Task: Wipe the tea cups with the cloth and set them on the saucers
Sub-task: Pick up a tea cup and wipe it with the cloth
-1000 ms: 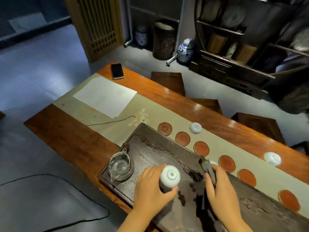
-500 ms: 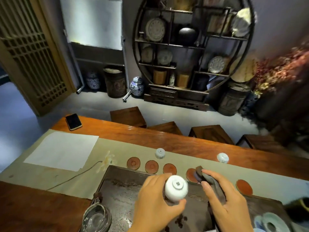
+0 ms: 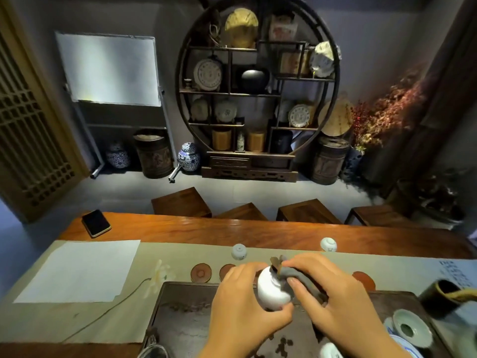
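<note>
My left hand (image 3: 242, 308) grips a white tea cup (image 3: 272, 289) over the dark tea tray (image 3: 185, 321). Pressed against the cup's upper side is a grey cloth (image 3: 296, 276), held by my right hand (image 3: 333, 298). Two more white cups stand upside down on the beige runner, one (image 3: 239, 251) behind the hands and one (image 3: 328, 244) further right. Round brown saucers lie in a row along the tray's far edge; I see one (image 3: 201, 273) at the left, one (image 3: 227, 271) partly behind my left hand and one (image 3: 364, 279) at the right. The rest are hidden by my hands.
A sheet of white paper (image 3: 80, 270) and a black phone (image 3: 96, 223) lie at the table's left. A lid-like ceramic piece (image 3: 410, 328) and a dark pot (image 3: 444, 298) sit at the right. Wooden stools (image 3: 180, 202) stand beyond the table.
The view has tilted up toward the room. My right hand brought the cloth onto the cup, which my left hand tipped onto its side over the tray.
</note>
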